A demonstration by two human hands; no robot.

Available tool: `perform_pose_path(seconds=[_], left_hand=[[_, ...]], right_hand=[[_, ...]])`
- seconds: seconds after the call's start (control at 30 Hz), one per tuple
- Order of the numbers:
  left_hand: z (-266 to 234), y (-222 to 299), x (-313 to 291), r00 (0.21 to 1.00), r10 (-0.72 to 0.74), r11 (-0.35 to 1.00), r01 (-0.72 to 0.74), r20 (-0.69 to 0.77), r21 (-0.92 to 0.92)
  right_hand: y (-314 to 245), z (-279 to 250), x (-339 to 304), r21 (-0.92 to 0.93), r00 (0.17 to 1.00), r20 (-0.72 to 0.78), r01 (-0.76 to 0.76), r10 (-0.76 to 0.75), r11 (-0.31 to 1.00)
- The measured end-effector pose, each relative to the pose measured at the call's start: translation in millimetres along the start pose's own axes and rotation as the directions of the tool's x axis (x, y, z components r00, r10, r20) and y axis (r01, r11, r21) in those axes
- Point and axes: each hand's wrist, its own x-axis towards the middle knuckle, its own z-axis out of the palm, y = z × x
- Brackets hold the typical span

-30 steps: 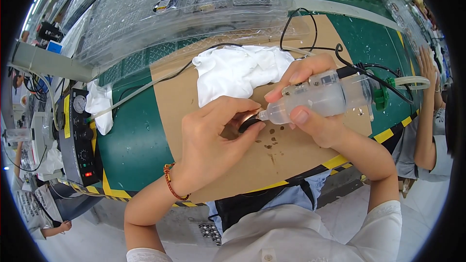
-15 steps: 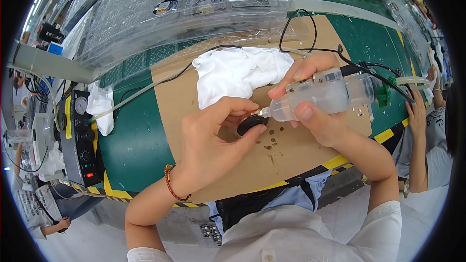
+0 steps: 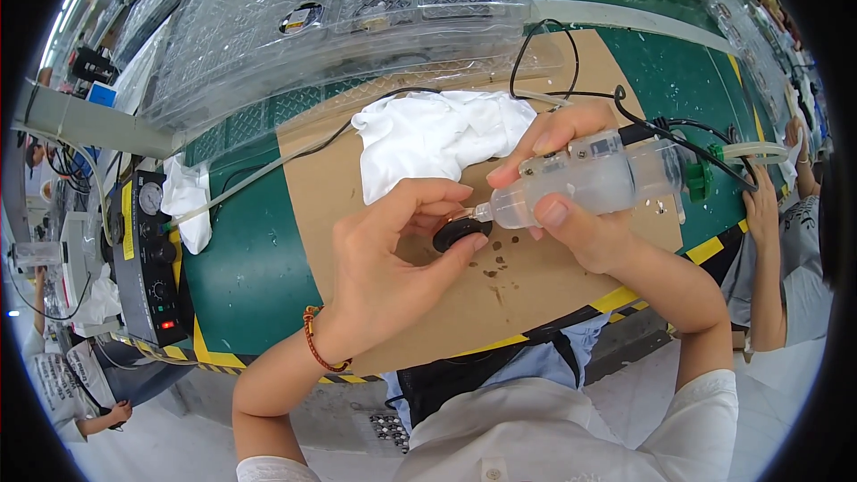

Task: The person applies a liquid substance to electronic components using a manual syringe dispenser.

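My left hand (image 3: 388, 259) pinches a small round black part (image 3: 459, 231) between thumb and fingers. A copper-coloured piece shows at its upper edge, partly hidden by my fingertips. My right hand (image 3: 580, 214) is closed around a clear dispensing syringe (image 3: 585, 180) with whitish contents, lying nearly level. Its narrow tip points left and meets the edge of the black part; whether it touches cannot be made out. At the syringe's right end sits a green cap fitting (image 3: 697, 178) with a pale hose. Beneath both hands lies brown cardboard (image 3: 536, 286) with dark spots.
White cloth (image 3: 437, 134) lies crumpled beyond my hands. Stacked clear trays (image 3: 339, 45) with round parts stand behind it. A black control box (image 3: 147, 254) with gauge and knobs is at left. Black cable (image 3: 513, 67) loops behind the syringe. Other people's hands show at right (image 3: 761, 214) and left.
The black part has turned slightly in my left fingers and shifted a little left. The syringe has moved slightly left with my right hand. Both grips stay the same.
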Motion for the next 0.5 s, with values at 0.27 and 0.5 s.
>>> perform_pose_path(seconds=[0.27, 0.5], left_hand=[[-0.5, 1.1, -0.5, 1.0, -0.009, 1.0, 0.009, 0.009, -0.029], [0.0, -1.7, 0.3, 1.0, 0.014, 1.0, -0.014, -0.02, -0.02]], right_hand=[[-0.7, 1.2, -0.3, 0.011, 1.0, -0.029, -0.004, 0.004, 1.0], [2.0, -2.0, 1.4, -0.155, 0.996, 0.077, 0.05, -0.038, 0.987]])
